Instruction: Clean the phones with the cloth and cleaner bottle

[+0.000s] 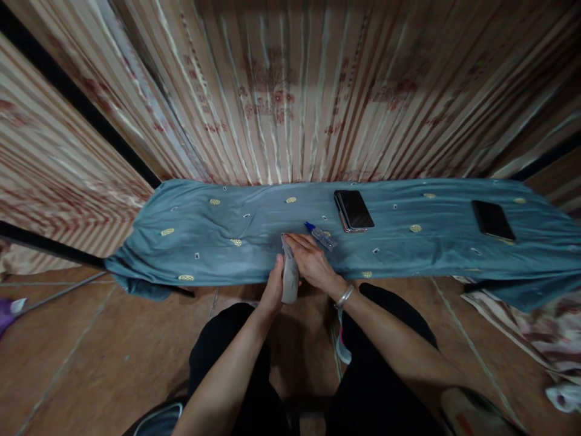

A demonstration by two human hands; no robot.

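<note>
My left hand (273, 287) is wrapped round the lower left side of a pale grey, rounded slab shaped like a phone (290, 281). It is held tilted up at the front edge of the cloth-covered table, its narrow top away from me. My right hand (313, 260) lies over the slab's upper right part, fingers together and pressed against it. What sits under those fingers is hidden. Just beyond my right hand lies a clear, patterned bottle or tube with a blue cap (321, 235). Behind it on the right is a stack of phones (354, 211), the top one dark and glossy.
A blue-green cloth (254, 218) with yellow and white motifs covers the long narrow table. Another dark phone (493, 220) lies near its right end. Striped curtains (281, 121) hang behind, with a black metal bar (82, 91) at left. A purple object (6, 315) is at far left.
</note>
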